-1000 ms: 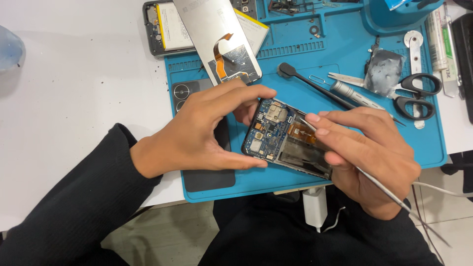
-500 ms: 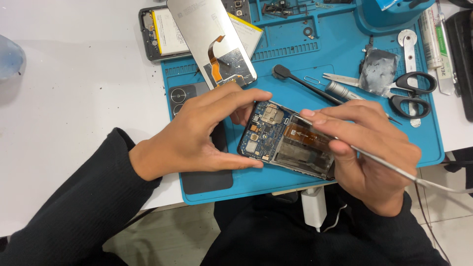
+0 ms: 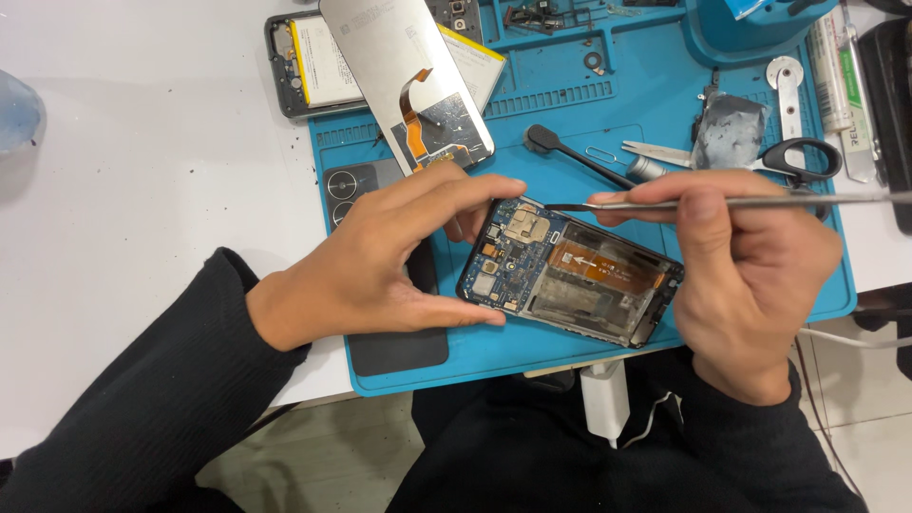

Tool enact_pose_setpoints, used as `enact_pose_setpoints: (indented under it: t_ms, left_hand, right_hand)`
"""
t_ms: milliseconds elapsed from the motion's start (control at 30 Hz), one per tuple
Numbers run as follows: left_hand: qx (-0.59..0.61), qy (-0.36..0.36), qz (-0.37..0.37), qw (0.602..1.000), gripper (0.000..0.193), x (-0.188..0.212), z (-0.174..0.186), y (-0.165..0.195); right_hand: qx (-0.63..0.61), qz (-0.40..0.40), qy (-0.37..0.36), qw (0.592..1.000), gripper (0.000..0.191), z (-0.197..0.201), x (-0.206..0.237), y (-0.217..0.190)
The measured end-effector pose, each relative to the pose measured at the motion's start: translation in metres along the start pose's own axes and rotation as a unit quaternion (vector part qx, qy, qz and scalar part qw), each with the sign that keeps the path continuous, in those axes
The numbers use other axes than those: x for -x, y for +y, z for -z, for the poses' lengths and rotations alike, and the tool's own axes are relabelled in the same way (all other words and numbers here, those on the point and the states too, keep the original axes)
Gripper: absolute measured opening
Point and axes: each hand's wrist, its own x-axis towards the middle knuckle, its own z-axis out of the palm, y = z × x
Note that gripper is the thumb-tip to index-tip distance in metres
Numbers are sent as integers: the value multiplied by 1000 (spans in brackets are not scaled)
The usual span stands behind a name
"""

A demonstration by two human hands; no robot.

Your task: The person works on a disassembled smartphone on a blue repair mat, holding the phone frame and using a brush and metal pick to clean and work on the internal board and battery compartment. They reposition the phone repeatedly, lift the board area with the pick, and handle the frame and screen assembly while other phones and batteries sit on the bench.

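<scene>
Lying mid-frame on the blue rubbery mat [image 3: 570, 114], the opened phone [image 3: 570, 280] shows a blue circuit board, a square metal shield and an orange flex ribbon in its black frame. The left hand [image 3: 380, 261] clamps the phone's left end between thumb and fingers, while the right hand [image 3: 750, 266] pinches a thin steel probe [image 3: 722, 201], its tip at the phone's upper edge. Upper left, on the white counter [image 3: 142, 161], a glossy flat screen panel [image 3: 404, 76] leans over another phone body.

Above your left hand [image 3: 380, 261] a detached grey phone screen [image 3: 399, 71] lies tilted over a yellow-labelled battery [image 3: 318, 62], white tubes [image 3: 836, 71] at far right.
</scene>
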Motion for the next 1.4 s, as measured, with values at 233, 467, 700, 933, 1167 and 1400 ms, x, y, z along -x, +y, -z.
enact_pose_setpoints:
  t_ms: [233, 467, 700, 933, 1167, 1400]
  left_hand:
    - [-23, -19, -7, 1000, 86, 0, 1, -1]
    - [-22, -12, -14, 1000, 86, -2, 1, -3]
    - [-19, -11, -8, 1000, 93, 0, 1, -2]
    - [-20, -11, -1, 1000, 92, -1, 1, 2]
    - [-10, -13, -5, 1000, 90, 0, 2, 3]
    - [-14, -15, 1, 1000, 89, 1, 2, 4]
  right_hand:
    - [-31, -53, 5, 998, 36, 2, -5, 4]
    - [-27, 103, -14, 994, 38, 8, 9, 6]
    - [10, 163, -103, 981, 41, 12, 17, -3]
    - [10, 154, -89, 984, 37, -5, 19, -5]
    - [7, 153, -91, 984, 37, -8, 19, -6]
    - [18, 143, -118, 983, 35, -6, 20, -7]
